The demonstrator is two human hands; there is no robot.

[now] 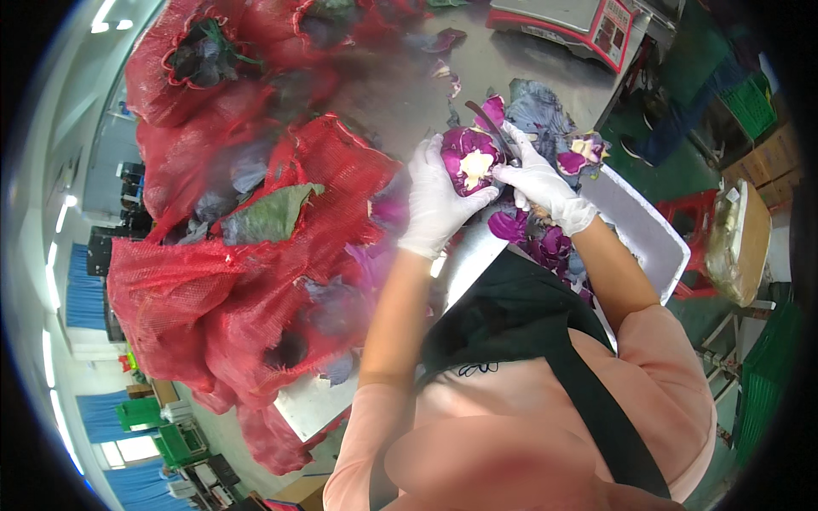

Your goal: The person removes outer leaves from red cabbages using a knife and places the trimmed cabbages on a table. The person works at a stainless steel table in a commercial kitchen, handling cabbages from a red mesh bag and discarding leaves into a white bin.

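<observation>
My left hand (pixel 434 201), in a white glove, holds a purple cabbage (pixel 457 148) from its side. The pale cut stem end of the cabbage is turned up towards me. In my gloved right hand (pixel 543 182) is a knife (pixel 487 116) with a dark, narrow, curved blade, set against the right side of the cabbage; its handle is mostly hidden by the fingers. A purple leaf piece (pixel 491 110) is beside the blade. Below and right of the hands, loose purple leaves (pixel 553 246) lie over a white tub (pixel 645 246).
Red mesh sacks (pixel 185 287) of cabbages cover the left side of the metal table (pixel 383 96). A green outer leaf (pixel 271 214) lies on one sack. At the far right stands a red-edged scale (pixel 543 29). A person's legs (pixel 687 102) and a red stool (pixel 693 223) are beyond the tub.
</observation>
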